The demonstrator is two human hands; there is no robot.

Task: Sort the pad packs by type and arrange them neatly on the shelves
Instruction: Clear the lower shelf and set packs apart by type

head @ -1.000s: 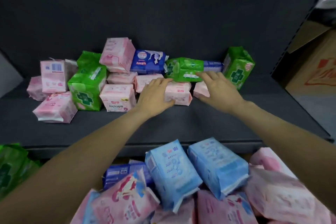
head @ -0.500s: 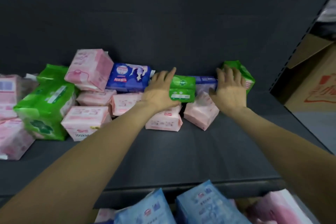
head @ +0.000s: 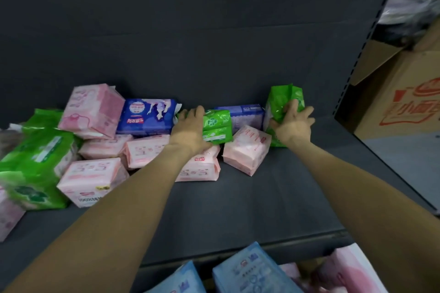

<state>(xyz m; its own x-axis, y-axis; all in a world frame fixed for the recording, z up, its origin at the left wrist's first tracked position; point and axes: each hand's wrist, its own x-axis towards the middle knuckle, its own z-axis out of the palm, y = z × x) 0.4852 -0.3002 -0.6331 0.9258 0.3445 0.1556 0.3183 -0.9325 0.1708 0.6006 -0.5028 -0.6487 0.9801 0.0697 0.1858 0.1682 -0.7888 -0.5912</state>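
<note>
My left hand (head: 190, 129) grips a small green pad pack (head: 217, 126) that rests on pink packs at the middle of the dark shelf (head: 250, 209). My right hand (head: 293, 123) is closed on a taller green pack (head: 282, 102) standing at the right end of the pile. Behind them lie two dark blue packs (head: 147, 116) (head: 245, 115). Several pink packs (head: 246, 148) lie in front and to the left, and a big green pack (head: 35, 162) sits at the far left.
The shelf's back panel rises right behind the pile. A slotted upright (head: 357, 54) bounds the shelf on the right, with cardboard boxes (head: 404, 102) beyond it. Light blue (head: 250, 271) and pink packs lie on the level below the front edge.
Both hands have closed on green packs: the left one now wraps the small green pack, and the right has raised the taller green pack upright. The view moved closer to the shelf.
</note>
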